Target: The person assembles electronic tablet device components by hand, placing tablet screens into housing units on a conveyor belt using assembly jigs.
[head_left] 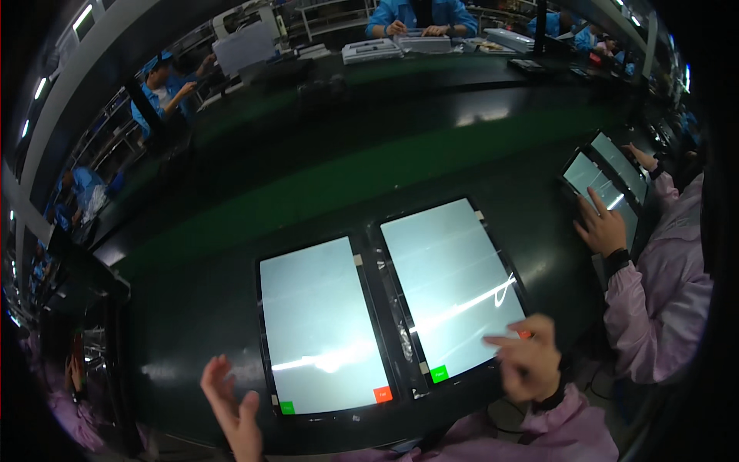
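The person's right hand (pixel 530 360) is loosely bent and blurry, with a finger poking out to the left and gaps between the fingers. It is over the low right corner of a flat black-edged panel with a bright white screen (pixel 443 285). I can't tell if the finger touches the glass. The person's left hand (pixel 233 404) is wide open, palm bare, thumb well away from the fingers. It is just beside the low left corner of a second black-edged panel with a bright white screen (pixel 319 323).

Both panels lie face up, side by side, on a shiny dark green table (pixel 200 339). Each has a small bright green box in its low left corner, and an orange-red box in its low right one. The boxes have tiny pale words on them. The hand partly hides the orange-red box on the right panel. A thin white loop (pixel 505 291) shows near that panel's right edge.

Farther right, a co-worker in a shiny pink smock (pixel 654 300) has a hand over more black-edged panels with pale screens (pixel 604 181). Across the table, a person in a blue jacket (pixel 419 14) sits behind pale flat boxes (pixel 372 51).
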Action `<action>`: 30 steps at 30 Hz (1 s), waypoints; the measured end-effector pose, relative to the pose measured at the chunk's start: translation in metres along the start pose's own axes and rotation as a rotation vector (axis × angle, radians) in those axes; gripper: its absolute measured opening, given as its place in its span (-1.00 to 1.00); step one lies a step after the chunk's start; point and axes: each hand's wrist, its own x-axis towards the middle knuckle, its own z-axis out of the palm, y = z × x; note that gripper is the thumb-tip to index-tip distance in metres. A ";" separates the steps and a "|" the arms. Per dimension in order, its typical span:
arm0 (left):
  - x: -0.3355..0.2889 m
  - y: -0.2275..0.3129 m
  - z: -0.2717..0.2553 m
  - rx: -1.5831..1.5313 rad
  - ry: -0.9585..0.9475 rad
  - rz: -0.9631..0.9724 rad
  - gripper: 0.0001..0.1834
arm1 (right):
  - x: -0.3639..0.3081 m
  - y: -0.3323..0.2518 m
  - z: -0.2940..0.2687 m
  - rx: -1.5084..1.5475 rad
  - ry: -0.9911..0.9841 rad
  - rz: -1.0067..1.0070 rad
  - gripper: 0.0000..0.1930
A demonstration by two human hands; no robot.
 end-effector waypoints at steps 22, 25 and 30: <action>0.110 -0.044 0.034 0.405 -0.180 0.492 -0.65 | 0.066 0.096 0.015 0.027 -0.036 0.216 -0.66; 0.103 -0.039 0.026 0.450 -0.173 0.531 -0.67 | 0.068 0.094 0.020 0.033 -0.051 0.186 -0.67; 0.105 -0.036 0.029 0.487 -0.221 0.595 -0.70 | 0.062 0.089 0.014 0.030 -0.041 0.222 -0.69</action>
